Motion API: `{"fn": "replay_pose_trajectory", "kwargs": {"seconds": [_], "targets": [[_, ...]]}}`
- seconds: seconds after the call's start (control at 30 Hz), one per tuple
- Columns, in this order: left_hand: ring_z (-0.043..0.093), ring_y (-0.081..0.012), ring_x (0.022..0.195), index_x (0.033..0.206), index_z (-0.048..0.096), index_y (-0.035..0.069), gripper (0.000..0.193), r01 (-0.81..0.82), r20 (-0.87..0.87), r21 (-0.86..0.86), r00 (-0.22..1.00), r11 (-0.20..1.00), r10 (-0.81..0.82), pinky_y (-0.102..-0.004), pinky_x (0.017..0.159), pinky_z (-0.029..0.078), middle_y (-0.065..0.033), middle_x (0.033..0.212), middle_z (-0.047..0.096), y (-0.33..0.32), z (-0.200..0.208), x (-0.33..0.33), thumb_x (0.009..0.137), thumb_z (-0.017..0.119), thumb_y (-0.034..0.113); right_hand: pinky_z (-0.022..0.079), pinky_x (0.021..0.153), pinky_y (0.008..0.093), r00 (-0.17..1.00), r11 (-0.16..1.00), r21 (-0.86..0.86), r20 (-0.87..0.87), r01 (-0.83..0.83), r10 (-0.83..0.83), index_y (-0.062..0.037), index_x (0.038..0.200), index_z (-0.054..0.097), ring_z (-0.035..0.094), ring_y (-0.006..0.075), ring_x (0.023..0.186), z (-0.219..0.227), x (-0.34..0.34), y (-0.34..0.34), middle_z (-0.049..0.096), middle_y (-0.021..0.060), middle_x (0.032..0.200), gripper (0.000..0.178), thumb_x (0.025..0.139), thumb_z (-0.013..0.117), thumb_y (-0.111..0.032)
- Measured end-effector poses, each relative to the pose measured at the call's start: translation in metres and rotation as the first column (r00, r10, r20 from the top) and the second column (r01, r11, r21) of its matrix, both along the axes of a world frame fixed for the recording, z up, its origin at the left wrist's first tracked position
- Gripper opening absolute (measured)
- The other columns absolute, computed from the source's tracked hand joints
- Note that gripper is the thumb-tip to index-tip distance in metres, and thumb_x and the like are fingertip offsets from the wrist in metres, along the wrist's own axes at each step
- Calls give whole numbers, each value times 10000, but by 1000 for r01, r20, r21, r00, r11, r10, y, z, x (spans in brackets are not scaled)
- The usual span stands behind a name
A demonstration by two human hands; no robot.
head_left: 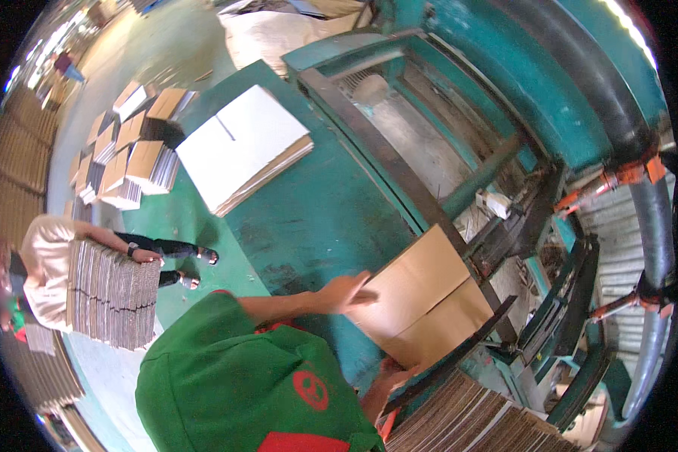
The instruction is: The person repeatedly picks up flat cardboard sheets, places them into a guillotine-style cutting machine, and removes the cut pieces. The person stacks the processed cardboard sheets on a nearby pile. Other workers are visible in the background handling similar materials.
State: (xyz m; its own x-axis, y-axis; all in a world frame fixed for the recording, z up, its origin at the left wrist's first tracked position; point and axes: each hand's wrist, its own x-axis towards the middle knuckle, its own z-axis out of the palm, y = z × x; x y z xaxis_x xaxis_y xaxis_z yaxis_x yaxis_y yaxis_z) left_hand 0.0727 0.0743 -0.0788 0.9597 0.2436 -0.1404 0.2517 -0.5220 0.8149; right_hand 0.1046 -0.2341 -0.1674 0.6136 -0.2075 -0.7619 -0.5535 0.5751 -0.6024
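A folded brown cardboard sheet [429,294] with a crease across it lies at the near edge of a green machine table [316,226]. My left hand [346,292] is at the sheet's left corner, somewhat smeared by motion, with its fingers stretched out over the edge. At the lower edge my right hand [392,374] grips the sheet, its fingers partly hidden. A stack of white-topped cardboard sheets [245,143] rests farther back on the table.
Below right stands a pile of cardboard sheets [467,418]. The machine's dark metal frame [384,143] and orange-clamped pipes [640,169] rise on the right. To the left a person [49,264] carries a bundle of cardboard [113,294]; behind are cardboard bundles [132,162] on the floor.
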Motion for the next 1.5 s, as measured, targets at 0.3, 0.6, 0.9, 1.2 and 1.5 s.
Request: {"fn": "replay_pose_trajectory", "kwargs": {"seconds": [0.3, 0.6, 0.9, 1.2, 1.5], "targets": [[644, -364, 953, 1313, 413, 34, 696, -490, 138, 172, 871, 854, 472, -430, 796, 525, -169, 1087, 640, 66, 72, -145, 805, 763, 357, 378, 1016, 500, 799, 805, 262, 470, -532, 375, -129, 1427, 395, 436, 308, 1276, 124, 50, 168, 439, 130, 1412, 636, 968, 406, -569], [640, -169, 747, 1196, 421, -14, 581, -730, 490, -440, 293, 523, 821, -298, 619, 522, -117, 862, 649, 240, 96, -220, 831, 769, 275, 488, 927, 392, -77, 372, -488, 681, -789, 729, -56, 1388, 406, 592, 248, 1114, 245, 13, 382, 573, 129, 1283, 486, 994, 491, -328], [572, -144, 461, 940, 582, -17, 538, -870, -224, -262, 475, 417, 851, -279, 429, 482, -74, 643, 627, 321, 45, -306, 843, 698, 500, 548, 787, 339, 270, 300, -324, 133, -897, 954, -17, 1316, 483, 682, 255, 894, 147, -97, 318, 644, 172, 1157, 463, 961, 557, -305], [691, -339, 810, 896, 725, 32, 825, -595, -219, 406, 674, 694, 706, -445, 746, 526, -196, 833, 704, 380, 35, -297, 824, 412, 793, 554, 674, 323, 708, 693, -161, -75, -703, 702, 1, 1243, 510, 689, 246, 811, 62, -230, 167, 669, 174, 1073, 387, 944, 565, -238], [499, -188, 637, 931, 594, -54, 417, -121, 92, 520, 992, 846, 85, -352, 599, 435, -114, 667, 505, 245, 213, -144, 960, 583, 362, 558, 674, 305, 720, 638, -542, 85, -547, 689, 9, 1185, 573, 681, 171, 799, -8, -290, 53, 702, 109, 990, 371, 867, 667, -158]]}}
